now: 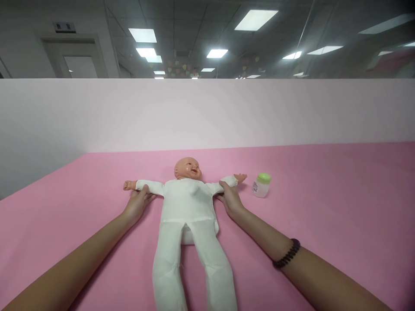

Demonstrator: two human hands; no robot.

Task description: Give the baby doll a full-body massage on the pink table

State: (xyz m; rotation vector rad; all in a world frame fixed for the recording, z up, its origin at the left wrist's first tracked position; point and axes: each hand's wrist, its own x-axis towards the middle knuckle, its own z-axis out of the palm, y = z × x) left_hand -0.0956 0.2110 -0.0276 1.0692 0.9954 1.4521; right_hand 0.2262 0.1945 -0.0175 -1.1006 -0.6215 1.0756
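Left hand [138, 204] and right hand [231, 200] grasp doll [187, 203] by arms, grips partly hidden; doll's feet cut off; label [255, 187] on jar [263, 190] unreadable.

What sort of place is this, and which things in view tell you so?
Probably a training room or classroom, though I can't be certain: a doll lies on a pink surface, with several ceiling lights in view.

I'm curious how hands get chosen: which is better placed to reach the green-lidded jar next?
Probably the right hand: it is at the baby doll's arm nearest the green-lidded jar. The left hand is at the other arm, with the doll's body between it and the jar.
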